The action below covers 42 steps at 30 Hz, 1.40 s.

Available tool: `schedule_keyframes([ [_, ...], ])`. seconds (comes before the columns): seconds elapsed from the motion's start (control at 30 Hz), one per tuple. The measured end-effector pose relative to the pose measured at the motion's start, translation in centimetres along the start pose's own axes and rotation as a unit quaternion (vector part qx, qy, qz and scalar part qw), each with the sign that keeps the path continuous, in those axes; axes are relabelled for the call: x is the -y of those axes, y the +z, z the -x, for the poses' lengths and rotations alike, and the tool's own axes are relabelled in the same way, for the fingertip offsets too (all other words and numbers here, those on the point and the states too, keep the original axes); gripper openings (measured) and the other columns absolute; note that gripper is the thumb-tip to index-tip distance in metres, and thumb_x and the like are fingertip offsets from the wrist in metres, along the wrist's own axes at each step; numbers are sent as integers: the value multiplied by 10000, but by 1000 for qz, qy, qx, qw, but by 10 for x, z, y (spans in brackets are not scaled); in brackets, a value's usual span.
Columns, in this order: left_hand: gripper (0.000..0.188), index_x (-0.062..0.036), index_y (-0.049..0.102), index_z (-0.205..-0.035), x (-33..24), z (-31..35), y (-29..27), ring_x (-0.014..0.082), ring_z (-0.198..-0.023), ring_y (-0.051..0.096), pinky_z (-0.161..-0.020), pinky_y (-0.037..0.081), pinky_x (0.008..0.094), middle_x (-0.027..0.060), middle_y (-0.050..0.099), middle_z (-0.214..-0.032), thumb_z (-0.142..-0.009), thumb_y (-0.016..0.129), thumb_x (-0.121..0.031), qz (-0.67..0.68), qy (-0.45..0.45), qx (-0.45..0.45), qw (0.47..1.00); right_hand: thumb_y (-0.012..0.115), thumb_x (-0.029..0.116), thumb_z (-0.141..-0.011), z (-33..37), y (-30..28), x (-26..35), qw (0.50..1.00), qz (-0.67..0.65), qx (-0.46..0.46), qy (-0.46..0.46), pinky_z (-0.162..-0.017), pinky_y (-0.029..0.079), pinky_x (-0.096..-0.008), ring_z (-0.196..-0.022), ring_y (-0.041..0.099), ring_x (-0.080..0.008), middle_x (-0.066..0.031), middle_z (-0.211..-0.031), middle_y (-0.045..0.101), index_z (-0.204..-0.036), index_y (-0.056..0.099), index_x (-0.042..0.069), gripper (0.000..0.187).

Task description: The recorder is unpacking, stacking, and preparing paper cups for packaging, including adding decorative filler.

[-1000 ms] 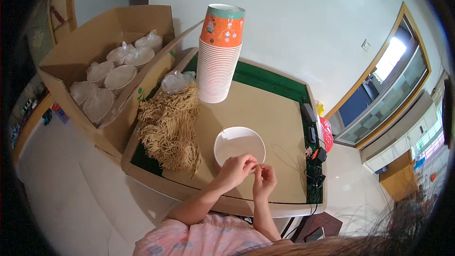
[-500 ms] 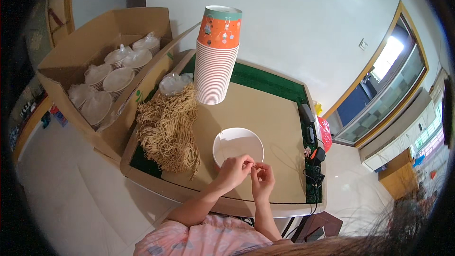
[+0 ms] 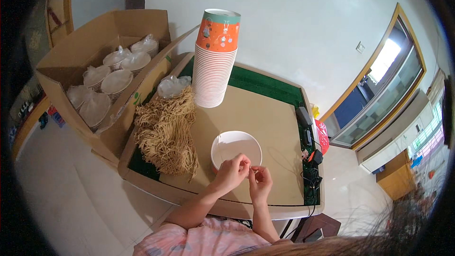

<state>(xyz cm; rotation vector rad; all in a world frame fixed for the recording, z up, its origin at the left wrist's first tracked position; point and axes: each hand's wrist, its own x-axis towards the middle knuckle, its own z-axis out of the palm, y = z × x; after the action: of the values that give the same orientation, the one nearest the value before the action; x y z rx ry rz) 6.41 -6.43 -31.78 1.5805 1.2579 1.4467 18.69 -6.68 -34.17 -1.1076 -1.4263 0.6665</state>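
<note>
A white paper bucket stands upright on the table, its mouth facing up. A thin pale strand shows at its far left rim. Over the near rim, my left hand is closed in a pinch. Just to its right my right hand pinches too, the fingertips of both almost touching. What lies between the fingers is too small to make out. Left of the bucket lies a tangled heap of tan cords. Behind it rises a tall stack of nested paper buckets, upside down, the top one orange and green.
An open cardboard box at the left holds several bagged stacks of buckets. A crumpled clear plastic bag lies behind the cords. Black cables and adapters run along the table's right edge. A red basket is beyond it.
Both hands stay pinched together at the bucket's near rim, with only a slight shift of the fingers. The whole view has moved a little; the bucket, cords and stack stay in place.
</note>
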Motion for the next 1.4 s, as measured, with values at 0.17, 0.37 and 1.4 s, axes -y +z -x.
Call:
schedule_keyframes([
  [0.17,135,-1,556,-929,-5,2,-3,224,-730,654,-633,513,321,127,646,-788,-827,573,-88,-2,-29,19,999,626,-13,-790,1,-2,-1,1000,6,-1,-7,-522,379,-186,-593,450,-47,-2,-749,538,-834,586,25,71],
  [0.37,181,6,618,-958,-13,1,-7,213,-748,647,-651,513,307,141,652,-840,-805,604,-89,-33,-18,64,997,587,-59,-800,4,-3,-4,999,14,-7,-36,-556,419,-185,-639,479,-58,-11,-794,540,-852,583,10,87],
  [1.4,171,5,637,-967,-6,-4,-11,149,-759,635,-680,502,267,107,668,-838,-848,589,-108,-21,-47,69,996,623,-9,-786,1,-4,4,999,23,-22,-28,-507,339,-192,-582,425,-47,7,-701,490,-797,607,12,29],
])
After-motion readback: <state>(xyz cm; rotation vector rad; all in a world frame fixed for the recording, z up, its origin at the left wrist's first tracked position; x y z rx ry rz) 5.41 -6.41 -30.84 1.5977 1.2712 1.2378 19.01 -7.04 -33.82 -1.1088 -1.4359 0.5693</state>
